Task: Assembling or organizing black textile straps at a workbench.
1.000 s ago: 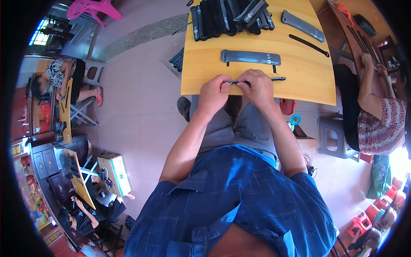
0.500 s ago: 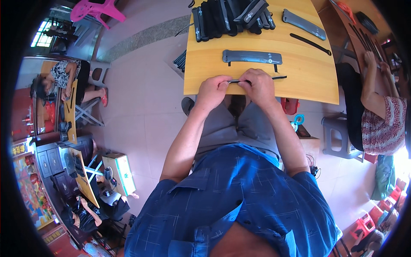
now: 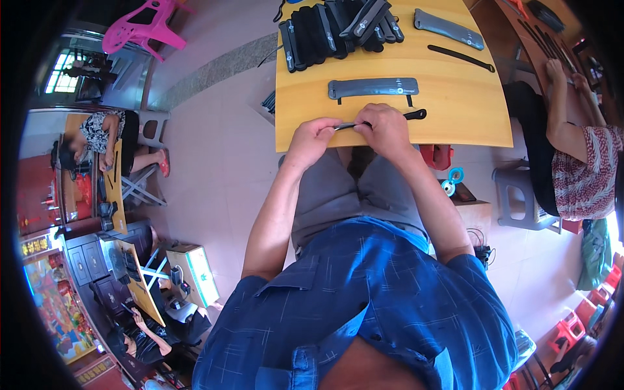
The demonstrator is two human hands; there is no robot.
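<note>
A narrow black strap (image 3: 416,114) with a rounded, holed end is stretched between my two hands above the front edge of the wooden table (image 3: 455,120). My left hand (image 3: 312,138) pinches its left part, where a thin grey edge shows. My right hand (image 3: 385,130) has its fingers closed on the middle, and the rounded end sticks out to the right. Just beyond my hands lies a flat grey pouch (image 3: 373,88), with two short black tabs (image 3: 409,101) at its near side.
At the table's far left is a pile of black and grey pouches (image 3: 325,36). Another grey pouch (image 3: 448,29) and a black strap (image 3: 460,57) lie far right. A co-worker (image 3: 582,156) sits to the right; a pink chair (image 3: 140,29) stands far left.
The strap in my hands has turned, so its rounded end now shows flat at the right. My hands stay closed on it, and the whole view has shifted slightly.
</note>
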